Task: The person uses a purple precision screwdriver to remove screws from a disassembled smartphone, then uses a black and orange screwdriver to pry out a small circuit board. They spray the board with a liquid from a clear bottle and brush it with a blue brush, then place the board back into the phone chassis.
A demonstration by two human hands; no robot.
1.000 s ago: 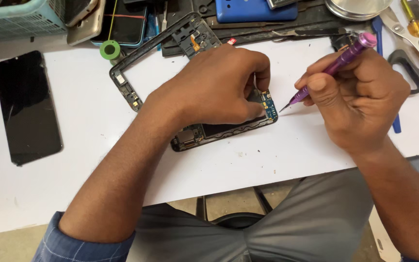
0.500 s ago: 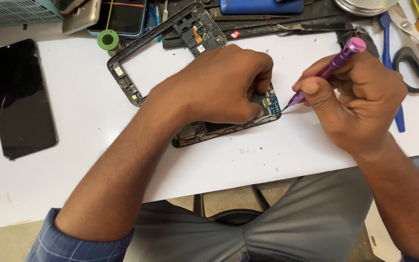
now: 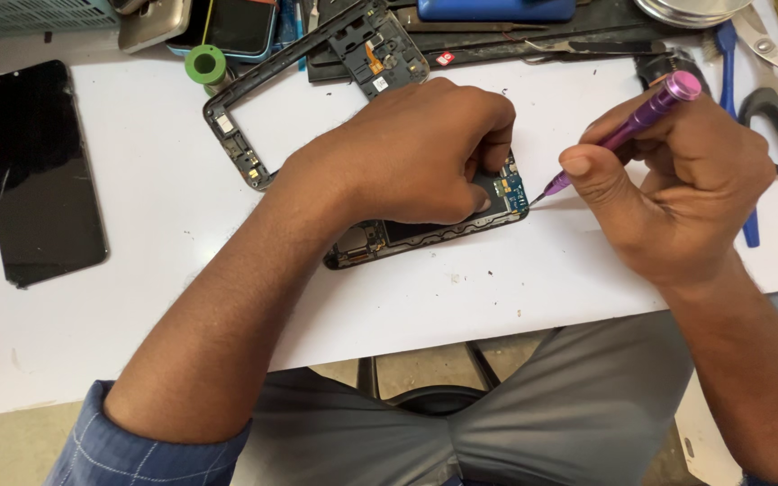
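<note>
The left hand presses flat on the opened phone frame lying on the white table, fingers curled at its lower corner. The right hand pinches a purple screwdriver, tip just beside the small blue circuit board. Since earlier, the tip has backed slightly off the board.

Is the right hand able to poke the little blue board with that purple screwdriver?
Probably yes. The right hand holds the purple screwdriver with its tip right by the blue board, and the left hand leaves that corner uncovered.
</note>
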